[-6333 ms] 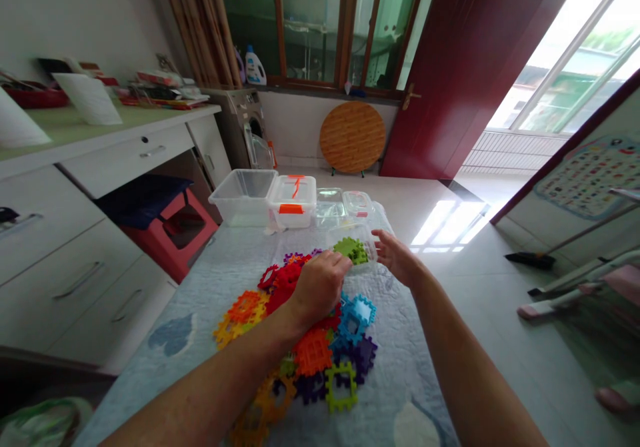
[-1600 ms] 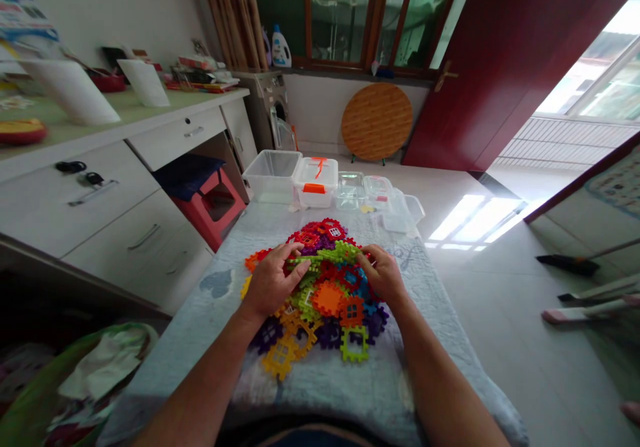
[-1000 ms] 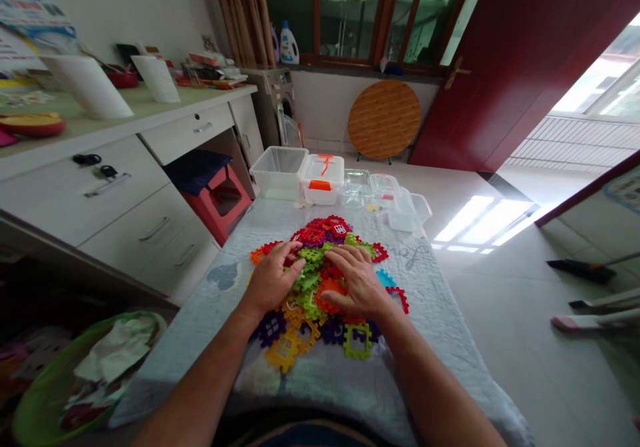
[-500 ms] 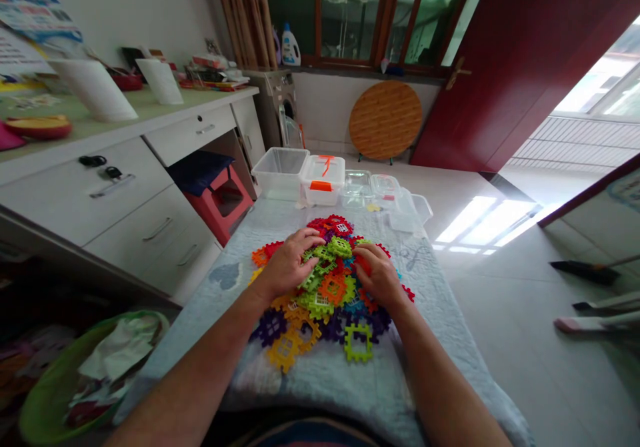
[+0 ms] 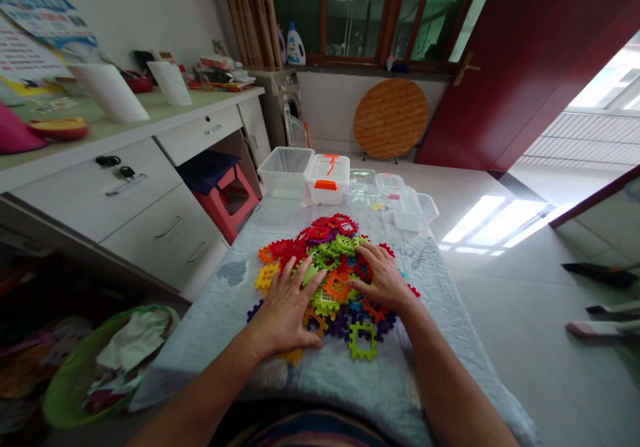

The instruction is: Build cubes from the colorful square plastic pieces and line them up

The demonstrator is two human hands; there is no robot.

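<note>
Rests L hand [image 5: 283,310] open, w/ spread fingers, on near-L part of tile pile [image 5: 337,285]; sets R hand [image 5: 387,277] half-open on R side, w/ no grip visible. Prob. braces loose pcs from both sides. See notch-edged plastic squares, some w/ window grids, overlapping at odd angles: red at far side, green & orange mid, purple near. Note green frame tile [image 5: 353,343] at near edge, on quilted cloth [image 5: 440,347]. Beyond, find clear open tub [image 5: 283,183] & orange-latched box [image 5: 327,195], prob. lined up at far end for easy reach over pile.
</note>
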